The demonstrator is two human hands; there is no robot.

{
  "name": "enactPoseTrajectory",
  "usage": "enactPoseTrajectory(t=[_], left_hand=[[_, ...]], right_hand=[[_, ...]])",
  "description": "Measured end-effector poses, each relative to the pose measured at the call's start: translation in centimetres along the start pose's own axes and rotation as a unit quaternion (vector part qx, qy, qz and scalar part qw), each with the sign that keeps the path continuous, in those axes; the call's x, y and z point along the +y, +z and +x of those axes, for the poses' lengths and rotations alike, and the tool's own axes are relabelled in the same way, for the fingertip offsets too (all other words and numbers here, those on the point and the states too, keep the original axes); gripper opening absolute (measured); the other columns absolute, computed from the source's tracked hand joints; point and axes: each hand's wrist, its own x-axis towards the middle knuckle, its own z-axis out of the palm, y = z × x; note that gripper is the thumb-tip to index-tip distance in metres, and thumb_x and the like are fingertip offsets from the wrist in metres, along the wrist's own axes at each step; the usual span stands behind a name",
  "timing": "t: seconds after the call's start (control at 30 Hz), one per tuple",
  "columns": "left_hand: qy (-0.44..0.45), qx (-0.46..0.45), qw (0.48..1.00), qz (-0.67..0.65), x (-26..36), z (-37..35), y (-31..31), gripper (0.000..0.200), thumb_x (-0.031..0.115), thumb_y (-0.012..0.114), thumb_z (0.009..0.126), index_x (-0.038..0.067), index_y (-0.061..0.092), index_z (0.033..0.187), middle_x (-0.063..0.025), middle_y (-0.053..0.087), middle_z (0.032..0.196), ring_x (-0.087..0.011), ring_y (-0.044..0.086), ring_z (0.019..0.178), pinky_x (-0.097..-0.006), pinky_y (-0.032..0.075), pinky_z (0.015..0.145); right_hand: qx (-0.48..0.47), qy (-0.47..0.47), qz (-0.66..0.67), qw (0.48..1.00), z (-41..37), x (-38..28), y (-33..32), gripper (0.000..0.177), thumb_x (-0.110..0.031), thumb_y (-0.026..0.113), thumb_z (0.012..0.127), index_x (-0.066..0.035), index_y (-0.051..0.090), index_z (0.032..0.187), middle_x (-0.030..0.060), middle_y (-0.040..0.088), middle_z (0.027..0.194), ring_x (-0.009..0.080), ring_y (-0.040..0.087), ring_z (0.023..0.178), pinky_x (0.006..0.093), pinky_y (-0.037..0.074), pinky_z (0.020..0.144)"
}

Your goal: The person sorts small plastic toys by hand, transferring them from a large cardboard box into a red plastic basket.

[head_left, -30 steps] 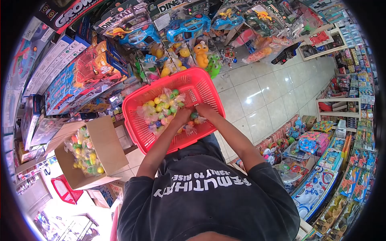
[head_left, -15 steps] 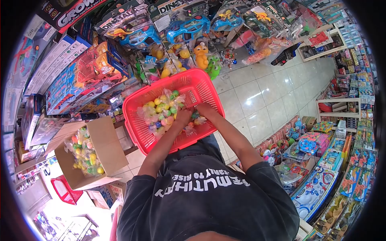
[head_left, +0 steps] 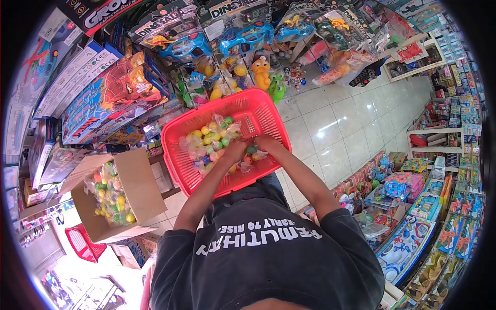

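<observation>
Inside a red plastic basket (head_left: 178,173), several clear bags of small colourful balls (head_left: 209,139) lie toward the left and middle. My left hand (head_left: 237,149) is over the bagged balls, its fingers closed and pointing toward the other hand. Close beside it, my right hand (head_left: 264,143) has its fingers bent inward above the basket's right part. The fingertips of both hands nearly meet at a bit of clear wrapping. What each hand pinches is too small to make out. A few wrapped balls show just below the hands.
An open cardboard box (head_left: 137,186) with more bagged balls stands at the left. Packaged toys (head_left: 245,39) hang above the basket. Tiled floor (head_left: 330,129) stretches to the right, beside low shelves of toys (head_left: 408,243). Another red basket (head_left: 85,243) is at the lower left.
The view has shifted slightly, so the basket appears a little further right. My two hands have come slightly closer together over the basket.
</observation>
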Motion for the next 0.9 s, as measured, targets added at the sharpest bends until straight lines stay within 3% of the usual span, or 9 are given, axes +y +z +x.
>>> enactPoseTrajectory(t=[0.13, 0.27, 0.33, 0.47, 0.53, 0.57, 0.63, 0.8, 0.9], left_hand=[[0.008, -0.006, 0.983, -0.182, 0.4, -1.1, -4.9, 0.029, 0.008, 0.055, 0.075, 0.005, 0.058, 0.104, -0.014, 0.06, 0.096, -0.0324, 0.057, 0.089, -0.0387, 0.044, 0.078], [-0.032, -0.002, 0.979, -0.201, 0.6, -3.5, -7.4, 0.028, 0.009, 0.054, 0.08, 0.003, 0.056, 0.107, -0.0148, 0.058, 0.104, -0.0288, 0.058, 0.089, -0.0367, 0.045, 0.079], [-0.08, 0.038, 0.935, -0.342, 1.8, -5.4, -8.8, 0.026, 0.015, 0.052, 0.086, 0.001, 0.055, 0.106, -0.0115, 0.059, 0.104, -0.0228, 0.058, 0.089, -0.0332, 0.045, 0.079], [-0.089, 0.077, 0.885, -0.451, 6.4, -10.3, -13.0, 0.029, 0.021, 0.053, 0.087, 0.0, 0.056, 0.108, -0.0092, 0.061, 0.099, -0.0193, 0.058, 0.093, -0.0311, 0.046, 0.079], [-0.132, 0.011, 0.777, -0.615, 8.1, -13.1, -14.0, 0.028, 0.022, 0.051, 0.089, 0.001, 0.057, 0.107, -0.0074, 0.06, 0.1, -0.0161, 0.057, 0.093, -0.0289, 0.045, 0.079], [-0.133, 0.018, 0.778, -0.613, 8.6, -14.2, -13.6, 0.028, 0.022, 0.051, 0.089, 0.001, 0.057, 0.107, -0.0074, 0.06, 0.1, -0.0161, 0.057, 0.093, -0.0289, 0.045, 0.079], [-0.076, -0.06, 0.764, -0.638, 9.6, -16.2, -12.5, 0.026, 0.021, 0.051, 0.089, 0.002, 0.059, 0.105, -0.0078, 0.06, 0.1, -0.014, 0.056, 0.092, -0.0265, 0.044, 0.08], [-0.082, -0.168, 0.823, -0.537, 11.6, -17.9, -6.8, 0.027, 0.015, 0.051, 0.087, 0.001, 0.057, 0.11, -0.0055, 0.06, 0.103, -0.0139, 0.055, 0.096, -0.0267, 0.042, 0.086], [-0.149, -0.145, 0.856, -0.474, 8.6, -18.9, 2.0, 0.028, 0.013, 0.052, 0.083, 0.002, 0.058, 0.109, -0.0082, 0.061, 0.103, -0.0165, 0.056, 0.098, -0.0278, 0.043, 0.086]], right_hand=[[0.01, -0.007, -0.002, 1.0, -0.6, 0.3, -1.0, 0.02, -0.009, 0.053, 0.074, 0.001, 0.062, 0.088, 0.0213, 0.061, 0.09, 0.0323, 0.061, 0.086, 0.0414, 0.049, 0.073], [0.042, -0.019, 0.031, 0.998, -4.5, -0.5, -4.0, 0.022, -0.008, 0.057, 0.07, 0.001, 0.059, 0.091, 0.0209, 0.061, 0.086, 0.032, 0.06, 0.084, 0.0391, 0.049, 0.071], [0.107, -0.061, 0.136, 0.983, -6.4, -0.6, -4.5, 0.02, -0.009, 0.058, 0.072, 0.002, 0.056, 0.089, 0.0188, 0.061, 0.085, 0.0301, 0.06, 0.082, 0.0372, 0.048, 0.069], [0.16, -0.132, 0.303, 0.93, -11.8, -1.6, -5.7, 0.017, -0.013, 0.058, 0.078, 0.001, 0.056, 0.087, 0.0122, 0.061, 0.079, 0.0218, 0.061, 0.074, 0.0328, 0.048, 0.063], [0.016, -0.112, 0.491, 0.864, -15.6, -2.8, -7.7, 0.016, -0.017, 0.055, 0.084, -0.002, 0.057, 0.092, 0.0041, 0.058, 0.075, 0.0114, 0.057, 0.07, 0.0262, 0.046, 0.06], [0.014, -0.118, 0.489, 0.864, -16.9, -2.8, -7.8, 0.016, -0.017, 0.055, 0.084, -0.002, 0.057, 0.092, 0.0041, 0.058, 0.075, 0.0114, 0.057, 0.07, 0.0262, 0.046, 0.06], [-0.105, -0.133, 0.549, 0.819, -19.4, -2.5, -7.2, 0.019, -0.023, 0.054, 0.086, -0.005, 0.059, 0.087, -0.002, 0.054, 0.071, 0.0054, 0.053, 0.068, 0.0212, 0.045, 0.06], [-0.233, -0.082, 0.507, 0.826, -20.3, -0.5, -1.2, 0.021, -0.027, 0.054, 0.086, -0.007, 0.06, 0.091, -0.0026, 0.057, 0.077, 0.006, 0.055, 0.07, 0.0216, 0.047, 0.061], [-0.264, -0.019, 0.479, 0.837, -17.1, 0.8, 6.8, 0.021, -0.028, 0.054, 0.086, -0.009, 0.06, 0.093, -0.0025, 0.058, 0.078, 0.0065, 0.055, 0.071, 0.0223, 0.048, 0.06]])
